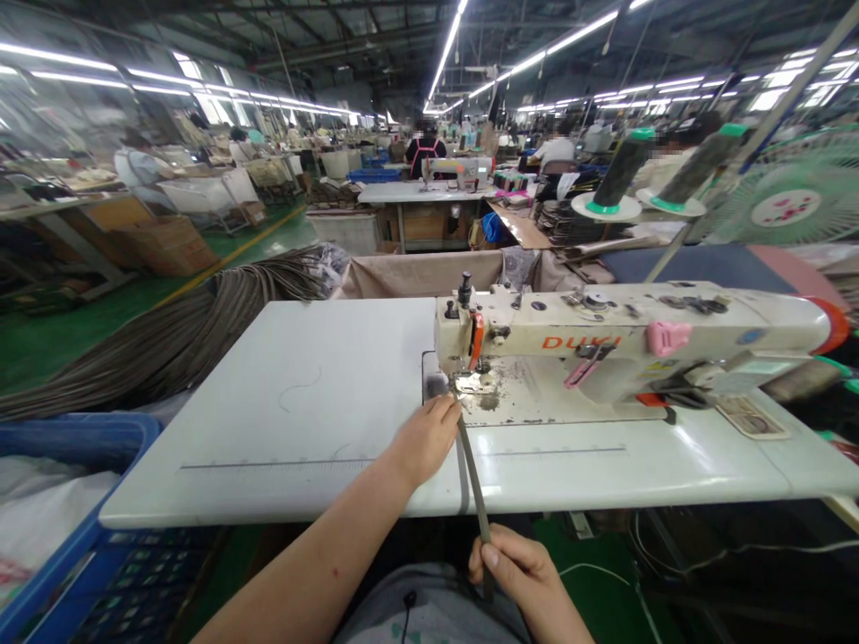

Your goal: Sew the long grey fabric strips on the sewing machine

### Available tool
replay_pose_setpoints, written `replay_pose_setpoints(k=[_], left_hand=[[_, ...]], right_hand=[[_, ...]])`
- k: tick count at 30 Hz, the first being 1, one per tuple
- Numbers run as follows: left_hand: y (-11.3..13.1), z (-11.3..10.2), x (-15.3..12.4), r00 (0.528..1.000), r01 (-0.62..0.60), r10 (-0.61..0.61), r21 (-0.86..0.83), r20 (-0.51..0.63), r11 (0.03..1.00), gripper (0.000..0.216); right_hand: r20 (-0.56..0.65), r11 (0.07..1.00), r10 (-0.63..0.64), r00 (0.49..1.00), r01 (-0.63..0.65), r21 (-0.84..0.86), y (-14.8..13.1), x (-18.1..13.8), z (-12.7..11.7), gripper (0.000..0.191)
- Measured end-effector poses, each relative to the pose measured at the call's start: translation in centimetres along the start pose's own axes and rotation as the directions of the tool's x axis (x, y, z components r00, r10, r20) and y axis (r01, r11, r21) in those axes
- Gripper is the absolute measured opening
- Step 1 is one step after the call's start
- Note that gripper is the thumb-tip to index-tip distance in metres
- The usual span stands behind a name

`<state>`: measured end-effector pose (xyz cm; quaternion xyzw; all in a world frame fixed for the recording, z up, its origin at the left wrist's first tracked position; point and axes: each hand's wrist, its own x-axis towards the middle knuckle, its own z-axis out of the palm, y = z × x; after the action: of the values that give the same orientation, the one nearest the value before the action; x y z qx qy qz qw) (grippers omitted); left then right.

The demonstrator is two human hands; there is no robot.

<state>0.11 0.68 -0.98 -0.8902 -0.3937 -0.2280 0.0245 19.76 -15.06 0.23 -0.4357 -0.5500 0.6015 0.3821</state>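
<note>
Your left hand point(428, 438) touched a narrow grey strip point(474, 475) just beside the sewing machine point(530, 326), while your right hand point(518, 567) pinched it lower down, in front of the white table point(268, 402).

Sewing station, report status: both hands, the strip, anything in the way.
Left hand on strip, close to sewing machine. Right hand gripping strip, nearer the body. Loose thread on tabletop, left of strip, clear of it.
</note>
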Motion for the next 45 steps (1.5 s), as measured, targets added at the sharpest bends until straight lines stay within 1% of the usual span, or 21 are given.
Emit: replay_pose_setpoints(k=[8, 11, 14, 17, 19, 21, 23, 27, 31, 34, 40, 45], left_hand=[[0.1, -0.2, 0.0, 1.0, -0.013, 0.013, 0.01, 0.001, 1.0, 0.026], [0.1, -0.4, 0.0, 1.0, -0.015, 0.015, 0.023, -0.006, 1.0, 0.024], [0.2, -0.5, 0.0, 1.0, -0.02, 0.02, 0.023, -0.011, 1.0, 0.024], [0.2, -0.4, 0.0, 1.0, -0.018, 0.019, 0.024, -0.01, 1.0, 0.023], [0.1, -0.2, 0.0, 1.0, -0.018, 0.017, 0.022, 0.006, 1.0, 0.021], [0.0, -0.1, -0.1, 1.0, -0.018, 0.018, 0.026, 0.017, 0.999, 0.02], [-0.1, 0.0, -0.1, 1.0, -0.024, 0.024, 0.037, 0.015, 0.999, 0.02], [0.0, -0.1, -0.1, 0.999, -0.042, 0.042, 0.047, 0.015, 0.998, 0.019], [0.1, -0.3, 0.0, 1.0, -0.022, 0.022, 0.038, 0.007, 0.999, 0.019], [0.2, -0.3, 0.0, 1.0, -0.016, 0.016, 0.019, 0.017, 1.0, 0.02], [0.2, -0.4, 0.0, 1.0, -0.009, 0.009, 0.009, -0.002, 1.0, 0.022], [0.3, -0.5, 0.0, 1.0, -0.02, 0.02, 0.012, 0.005, 1.0, 0.022]], right_hand=[[0.039, 0.998, -0.043, 0.998, 0.044, -0.038, 0.0, 0.0, -0.1, 0.048], [0.023, 0.996, -0.067, 0.997, 0.068, -0.051, 0.0, 0.2, 0.0, 0.044], [-0.026, 0.994, -0.085, 0.996, 0.083, -0.074, -0.2, 0.4, 0.2, 0.043], [-0.057, 0.996, -0.043, 0.997, 0.038, -0.078, -0.4, 0.5, 0.3, 0.038], [-0.064, 1.0, 0.012, 0.998, -0.014, -0.019, -0.3, 0.5, 0.3, 0.036], [-0.072, 0.997, 0.06, 0.996, -0.056, 0.053, -0.2, 0.5, 0.4, 0.039], [-0.084, 0.994, 0.078, 0.993, -0.071, 0.078, -0.1, 0.4, 0.4, 0.04], [-0.071, 0.998, 0.061, 0.996, -0.059, 0.022, -0.5, 0.2, 0.4, 0.041], [-0.045, 0.999, 0.038, 0.998, -0.039, -0.013, -1.0, 0.1, 0.3, 0.048], [-0.045, 0.999, 0.032, 0.998, -0.033, -0.03, -1.3, 0.0, 0.3, 0.048], [-0.035, 0.999, 0.023, 0.999, -0.024, -0.038, -1.4, 0.0, 0.2, 0.049], [-0.02, 0.999, 0.026, 0.999, -0.027, -0.034, -1.1, 0.0, 0.1, 0.049]])
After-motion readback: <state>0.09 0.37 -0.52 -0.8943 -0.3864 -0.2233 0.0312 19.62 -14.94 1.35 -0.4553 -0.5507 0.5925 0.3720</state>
